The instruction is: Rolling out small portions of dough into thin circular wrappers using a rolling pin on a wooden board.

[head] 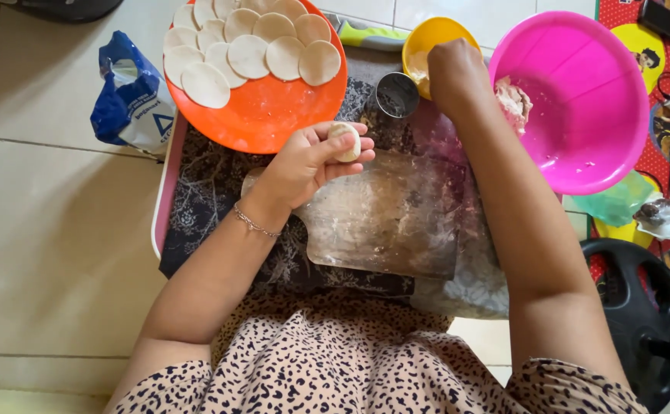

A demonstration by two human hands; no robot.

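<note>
My left hand (308, 159) is raised over a floured wooden board (392, 222) and pinches a small folded piece of pale dough (345, 141) between thumb and fingers. My right hand (454, 70) reaches into a small yellow bowl (431, 34) at the far side, its fingers curled and hidden from view. An orange plate (269, 111) holds several flat round dough discs (246, 38). To the right, a large pink bowl (580, 100) contains a lump of pinkish filling (513, 103).
A small round metal cutter (396, 94) stands between the orange plate and the yellow bowl. A blue flour bag (131, 96) lies on the tiled floor at left. A dark patterned cloth (212, 192) covers the tray. A black weight plate (642, 307) sits at right.
</note>
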